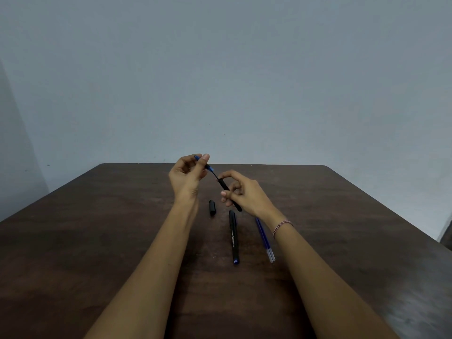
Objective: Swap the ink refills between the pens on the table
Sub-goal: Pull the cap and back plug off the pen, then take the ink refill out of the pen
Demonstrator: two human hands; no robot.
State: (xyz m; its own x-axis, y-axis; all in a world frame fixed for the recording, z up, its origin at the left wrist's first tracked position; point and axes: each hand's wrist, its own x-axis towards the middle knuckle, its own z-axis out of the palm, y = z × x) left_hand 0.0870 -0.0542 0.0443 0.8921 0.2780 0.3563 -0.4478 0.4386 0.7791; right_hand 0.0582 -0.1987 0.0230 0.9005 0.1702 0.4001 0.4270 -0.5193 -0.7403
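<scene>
Above the dark wooden table, my left hand pinches a blue-tipped part of a pen between thumb and fingers. My right hand grips the black pen barrel, which slants down toward me; the two parts meet between the hands. A second black pen with white lettering and a blue end lies on the table near me. Two blue ink refills lie side by side to its right, partly under my right wrist. A short black cap lies left of the pens.
A plain grey-blue wall stands behind the table's far edge. The table's right edge runs diagonally toward me, with something dark beyond it at the far right.
</scene>
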